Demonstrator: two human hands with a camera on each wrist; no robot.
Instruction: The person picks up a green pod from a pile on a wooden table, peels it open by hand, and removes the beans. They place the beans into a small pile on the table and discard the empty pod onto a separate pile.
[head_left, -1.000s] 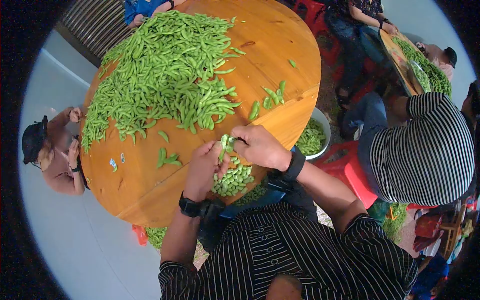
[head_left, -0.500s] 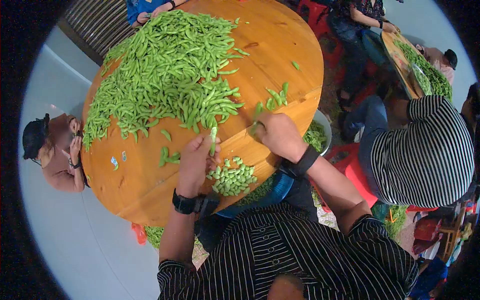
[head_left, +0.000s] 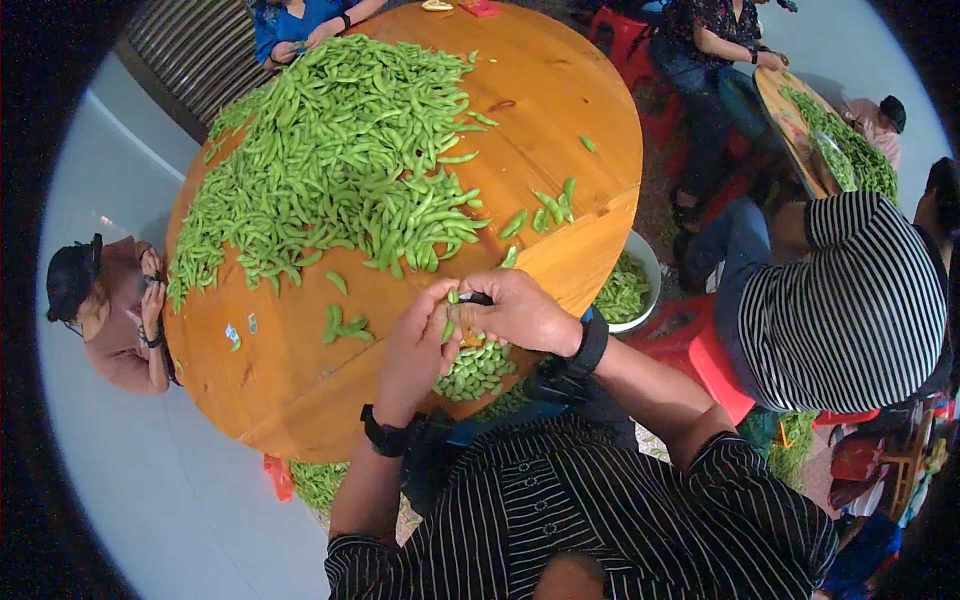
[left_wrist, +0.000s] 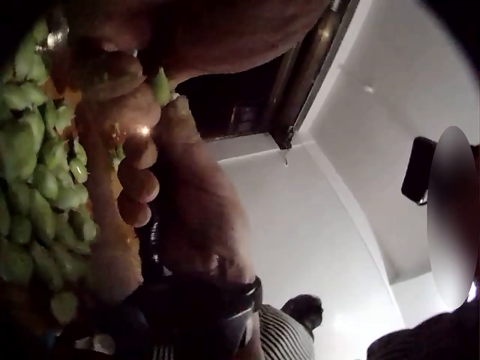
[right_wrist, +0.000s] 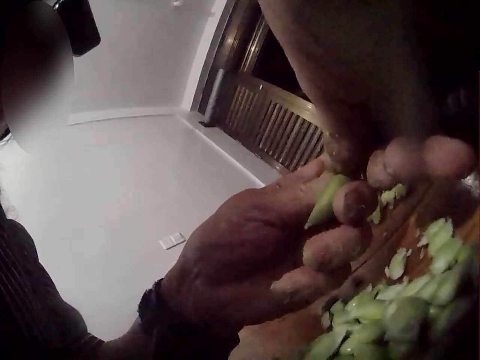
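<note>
My left hand (head_left: 415, 345) pinches a green bean pod (head_left: 448, 328) between thumb and fingers, over the table's near edge. Against it, my right hand (head_left: 525, 312) has its fingers curled round a small dark tool (head_left: 476, 298), mostly hidden by the hand. In the right wrist view the pod (right_wrist: 327, 201) sticks out between the left thumb and fingers, with the right fingertips close by. Just below both hands lies a heap of shelled pale-green beans (head_left: 475, 372), also seen large in the left wrist view. One pod (head_left: 510, 257) lies near the right knuckles.
A large pile of pods (head_left: 330, 150) covers the far left of the round wooden table (head_left: 560, 100). Loose pods (head_left: 345, 325) lie nearer. A white bucket (head_left: 655, 285) of pods stands right, beside a red stool (head_left: 700, 350). Several people sit around.
Half a second ago my right hand reached right towards the loose pods; now it is back against the left. A pod lies near the right knuckles where none lay a second ago.
</note>
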